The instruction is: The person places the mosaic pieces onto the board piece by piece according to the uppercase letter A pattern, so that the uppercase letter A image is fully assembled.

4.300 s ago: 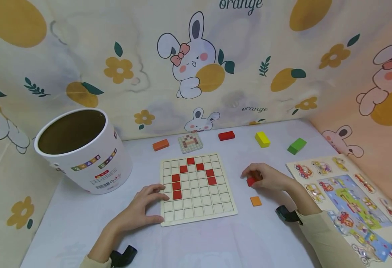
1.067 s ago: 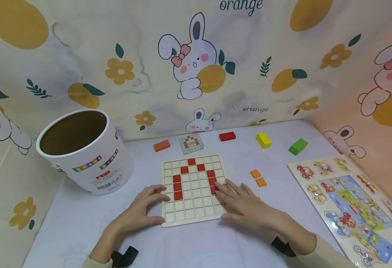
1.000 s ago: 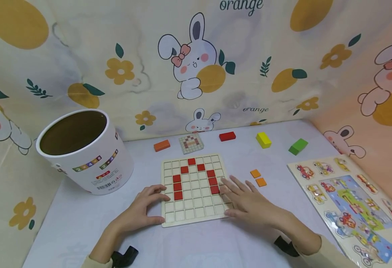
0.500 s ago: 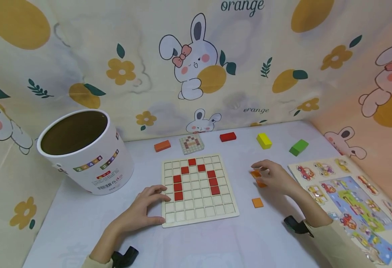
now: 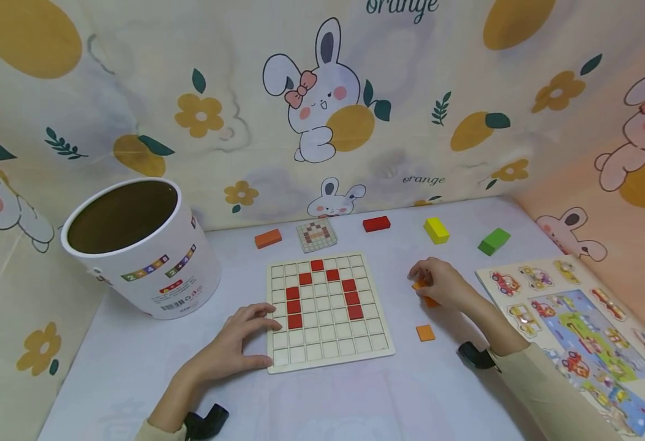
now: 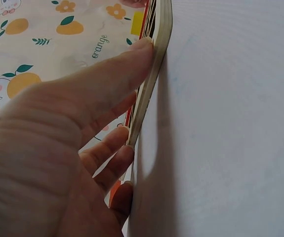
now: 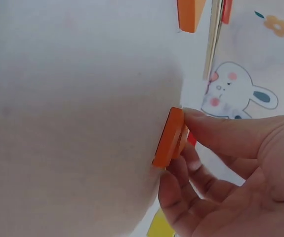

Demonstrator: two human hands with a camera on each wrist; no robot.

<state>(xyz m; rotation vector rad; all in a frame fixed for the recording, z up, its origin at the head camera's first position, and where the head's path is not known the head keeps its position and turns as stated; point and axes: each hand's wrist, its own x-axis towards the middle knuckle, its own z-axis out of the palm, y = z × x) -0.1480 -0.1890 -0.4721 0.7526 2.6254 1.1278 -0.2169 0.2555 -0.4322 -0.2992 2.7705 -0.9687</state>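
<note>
Grid board (image 5: 328, 355) was pale, matt wood; orange tile (image 7: 169, 138) painted matt wood. Beside the board, the tub (image 5: 151, 275) looked like smooth white cardboard.

Head view looks down over table (image 5: 355, 392); wrist views sit close, sharing grid board (image 5: 328, 334) edge.
</note>
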